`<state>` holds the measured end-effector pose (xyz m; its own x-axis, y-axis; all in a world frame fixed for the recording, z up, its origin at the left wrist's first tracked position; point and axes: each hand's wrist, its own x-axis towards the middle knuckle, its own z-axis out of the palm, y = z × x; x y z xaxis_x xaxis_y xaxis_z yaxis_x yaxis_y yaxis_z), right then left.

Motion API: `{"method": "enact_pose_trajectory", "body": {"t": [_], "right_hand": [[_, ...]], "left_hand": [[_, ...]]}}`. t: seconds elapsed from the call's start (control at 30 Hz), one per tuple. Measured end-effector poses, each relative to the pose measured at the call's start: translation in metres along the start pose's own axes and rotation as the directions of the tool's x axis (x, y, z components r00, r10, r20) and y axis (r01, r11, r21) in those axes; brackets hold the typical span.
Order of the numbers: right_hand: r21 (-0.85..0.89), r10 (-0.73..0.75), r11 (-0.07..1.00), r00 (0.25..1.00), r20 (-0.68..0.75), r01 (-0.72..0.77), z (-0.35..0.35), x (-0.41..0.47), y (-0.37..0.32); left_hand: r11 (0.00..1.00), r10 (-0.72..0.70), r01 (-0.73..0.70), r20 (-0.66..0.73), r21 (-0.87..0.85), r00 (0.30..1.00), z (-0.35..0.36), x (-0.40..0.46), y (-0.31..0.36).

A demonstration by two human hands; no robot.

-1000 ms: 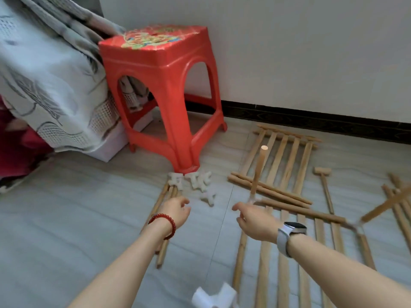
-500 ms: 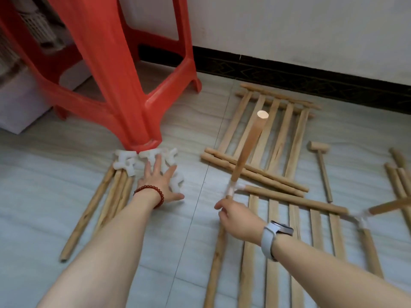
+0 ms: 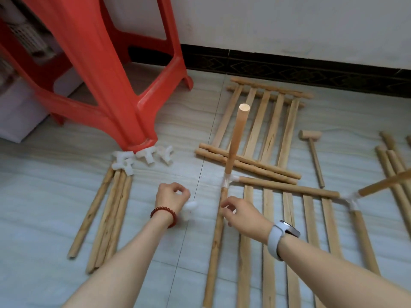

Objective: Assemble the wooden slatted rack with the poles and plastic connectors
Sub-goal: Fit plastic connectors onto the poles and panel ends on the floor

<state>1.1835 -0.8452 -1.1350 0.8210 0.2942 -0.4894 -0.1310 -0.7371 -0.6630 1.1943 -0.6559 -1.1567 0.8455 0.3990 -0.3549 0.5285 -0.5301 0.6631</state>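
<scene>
- White plastic connector [image 3: 189,208] sat gripped in our curled left hand [image 3: 172,196].
- Our right hand [image 3: 242,215], at its three o'clock, pinched a floor pole [image 3: 214,247].

one head-worn view looks forward and down, close over the floor [image 3: 55,218].

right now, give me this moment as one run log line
left hand: grips white connector | right hand: pinches floor pole below corner joint | upright pole: seated in joint | spare connectors: by red stool
</scene>
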Motion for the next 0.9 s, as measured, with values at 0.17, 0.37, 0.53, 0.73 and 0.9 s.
{"method": "enact_pose_trajectory", "body": {"t": [0.17,0.37,0.53,0.73,0.9], "right_hand": [[0.334,-0.099,0.935,0.992,-0.08,0.121,-0.01,-0.027,-0.043],[0.288,-0.256,0.888,0.906,-0.339,0.358,-0.059,-0.063,-0.088],[0.78,-0.028,0.585,0.967,-0.252,0.22,-0.104,-0.099,-0.091],[0.963,0.046,0.234,0.988,-0.144,0.13,-0.138,-0.116,-0.088],[0.933,0.095,0.319,0.973,-0.208,0.169,-0.139,-0.1,-0.09]], "left_hand": [[0.813,-0.211,0.311,0.25,-0.491,0.945,-0.02,-0.041,0.067],[0.774,-0.08,0.276,0.345,-0.57,0.935,-0.06,-0.074,0.131],[0.477,-0.094,0.444,0.458,-0.759,0.884,-0.097,-0.108,0.17],[0.211,0.049,0.526,0.547,-0.824,0.836,-0.121,-0.136,0.19],[0.354,0.089,0.462,0.52,-0.814,0.849,-0.127,-0.13,0.191]]}}
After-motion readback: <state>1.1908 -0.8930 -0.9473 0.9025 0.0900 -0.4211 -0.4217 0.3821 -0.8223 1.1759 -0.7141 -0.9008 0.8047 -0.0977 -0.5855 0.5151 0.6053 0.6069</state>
